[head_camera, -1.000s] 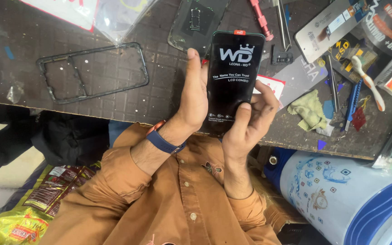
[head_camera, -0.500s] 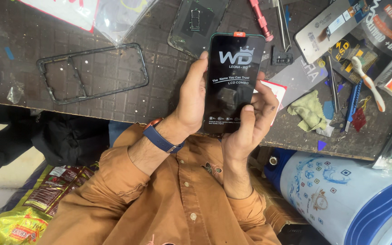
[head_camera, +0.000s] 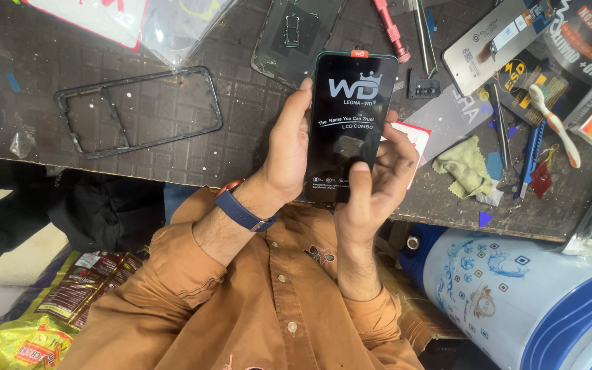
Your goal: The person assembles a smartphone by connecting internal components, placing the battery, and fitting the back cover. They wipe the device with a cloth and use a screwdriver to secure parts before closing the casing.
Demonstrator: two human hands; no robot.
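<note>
**Black phone screen panel held in both hands above the table's near edge**

Item: a black phone screen panel [head_camera: 351,127], glossy film with white print on its face, a small red pull tab at the top end. We hold it upright over the near edge of the table [head_camera: 173,103], clear of the surface.

Left hand [head_camera: 288,147]: closed along the panel's left long edge, fingers behind, thumb on the rim; blue wrist strap [head_camera: 241,211] below it.

Right hand [head_camera: 375,181]: wrapped round the lower right corner from behind, thumb pressed flat on the lower face.

Around it on the table: an empty black phone frame [head_camera: 138,109] towards the far left corner; a clear back cover [head_camera: 296,34] just beyond the panel's top; a red-handled screwdriver [head_camera: 392,27]; a yellow-green cloth [head_camera: 464,168] and a white toothbrush [head_camera: 553,123] to the right; a blue-patterned white drum [head_camera: 529,301] below the table edge.

Handling note, as we judge it: we do best gripping by the rims only, keeping thumb pressure light on the glass, holding the panel flat without flexing, and staying over the table so a slip falls short.
</note>
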